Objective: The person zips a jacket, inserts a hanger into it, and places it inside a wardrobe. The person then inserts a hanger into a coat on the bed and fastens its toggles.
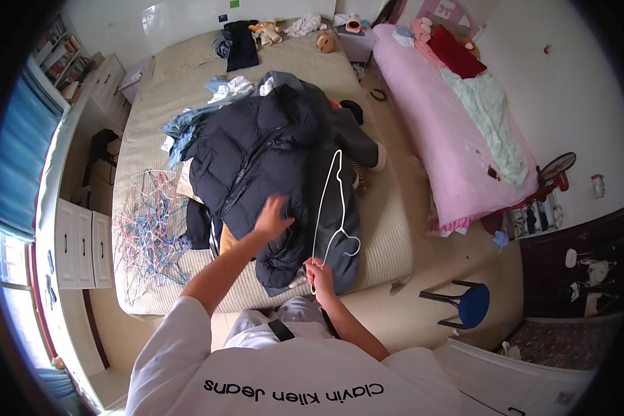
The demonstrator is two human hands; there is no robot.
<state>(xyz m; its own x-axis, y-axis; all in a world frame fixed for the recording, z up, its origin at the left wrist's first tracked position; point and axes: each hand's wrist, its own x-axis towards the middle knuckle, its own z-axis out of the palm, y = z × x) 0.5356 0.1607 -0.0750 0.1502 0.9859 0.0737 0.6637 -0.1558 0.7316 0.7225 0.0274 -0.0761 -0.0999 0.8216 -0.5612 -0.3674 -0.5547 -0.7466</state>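
Observation:
A black puffer jacket (256, 139) lies spread on top of a pile of clothes on the bed. Over its lower part is my left hand (275, 218), fingers apart and slightly blurred, holding nothing; whether it touches the fabric I cannot tell. My right hand (320, 279) is closed round one end of a white clothes hanger (317, 215). The hanger stands upright in view, its hook turned to the right, in front of a dark grey garment (343, 239). Blue denim clothing (187, 132) sticks out at the pile's left side.
A tangle of several coloured hangers (152, 229) covers the left front of the bed (385, 236). Dark trousers (243, 47) and soft toys lie at the far end. To the right stand a pink bed (430, 118) and a blue stool (473, 306).

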